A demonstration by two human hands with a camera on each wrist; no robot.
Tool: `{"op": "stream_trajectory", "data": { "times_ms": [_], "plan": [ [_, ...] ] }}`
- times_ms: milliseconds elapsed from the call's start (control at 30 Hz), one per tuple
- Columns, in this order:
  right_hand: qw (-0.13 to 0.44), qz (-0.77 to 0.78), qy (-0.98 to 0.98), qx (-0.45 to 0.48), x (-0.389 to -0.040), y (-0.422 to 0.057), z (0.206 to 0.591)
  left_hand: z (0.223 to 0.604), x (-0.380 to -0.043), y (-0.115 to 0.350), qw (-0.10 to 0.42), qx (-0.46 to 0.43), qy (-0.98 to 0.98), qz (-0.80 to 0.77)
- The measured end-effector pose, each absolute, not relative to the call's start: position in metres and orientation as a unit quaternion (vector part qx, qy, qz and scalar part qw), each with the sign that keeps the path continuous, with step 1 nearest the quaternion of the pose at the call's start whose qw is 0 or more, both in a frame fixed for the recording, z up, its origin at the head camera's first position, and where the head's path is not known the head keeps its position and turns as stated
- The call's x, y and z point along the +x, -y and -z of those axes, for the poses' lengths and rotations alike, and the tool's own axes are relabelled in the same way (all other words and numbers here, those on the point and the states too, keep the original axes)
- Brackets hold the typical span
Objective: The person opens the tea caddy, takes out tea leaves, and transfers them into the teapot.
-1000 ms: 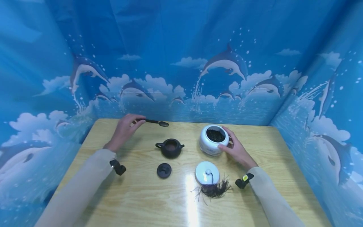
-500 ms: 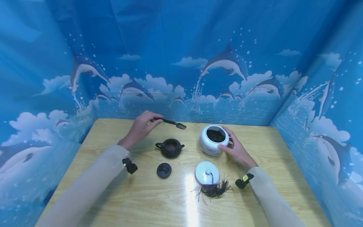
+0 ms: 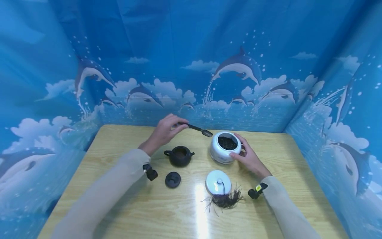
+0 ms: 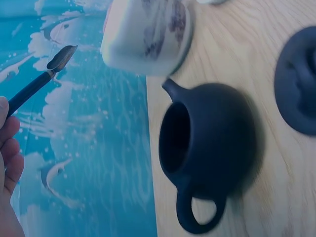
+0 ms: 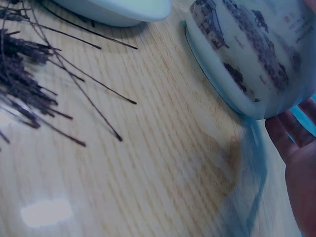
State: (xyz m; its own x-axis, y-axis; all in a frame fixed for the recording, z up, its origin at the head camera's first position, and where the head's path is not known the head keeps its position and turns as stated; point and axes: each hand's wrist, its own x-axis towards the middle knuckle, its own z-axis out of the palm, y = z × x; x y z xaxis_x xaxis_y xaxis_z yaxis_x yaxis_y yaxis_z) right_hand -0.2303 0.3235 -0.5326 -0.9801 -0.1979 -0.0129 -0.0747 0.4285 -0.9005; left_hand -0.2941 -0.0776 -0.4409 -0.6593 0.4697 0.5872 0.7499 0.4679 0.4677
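Observation:
My left hand [image 3: 167, 130] pinches a dark tea scoop [image 3: 197, 128] by its handle, its bowl just left of the jar's rim. In the left wrist view the scoop's bowl [image 4: 61, 58] looks bare of leaves. The white porcelain jar [image 3: 215, 153], with dark tea leaves [image 3: 227, 143] inside, stands on the table. Thumb and fingers of my right hand [image 3: 248, 157] grip its right side; the right wrist view shows printed dark scenery on the jar [image 5: 261, 54]. Below the left hand sits a dark lidless teapot [image 3: 180, 157], spout toward the right.
Nearer me lie the round dark teapot lid [image 3: 172, 179] and the white jar lid [image 3: 214, 182] with a knob. A dark tassel [image 3: 225, 200] is tied to that knob. A blue dolphin-print curtain [image 3: 191, 66] stands behind the wooden table [image 3: 155, 212].
My left hand has carried the scoop rightward, over behind the teapot toward the jar. The right hand and the jar have stayed in place.

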Motion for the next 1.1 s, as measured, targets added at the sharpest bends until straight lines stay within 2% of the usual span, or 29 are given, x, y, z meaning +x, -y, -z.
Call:
{"op": "stream_trajectory", "data": {
  "times_ms": [367, 800, 1100],
  "plan": [
    [0.060, 0.531, -0.842, -0.077, -0.230, -0.323, 0.533, 0.444, -0.293, 0.042, 0.177, -0.390, 0.828, 0.361],
    [0.060, 0.530, -0.842, -0.075, -0.230, -0.323, 0.532, 0.441, -0.296, 0.005, 0.152, -0.420, 0.848, 0.287],
    [0.070, 0.539, -0.837, -0.066, -0.229, -0.321, 0.529, 0.445, -0.298, -0.010, 0.176, -0.468, 0.830, 0.248]
  ]
}}
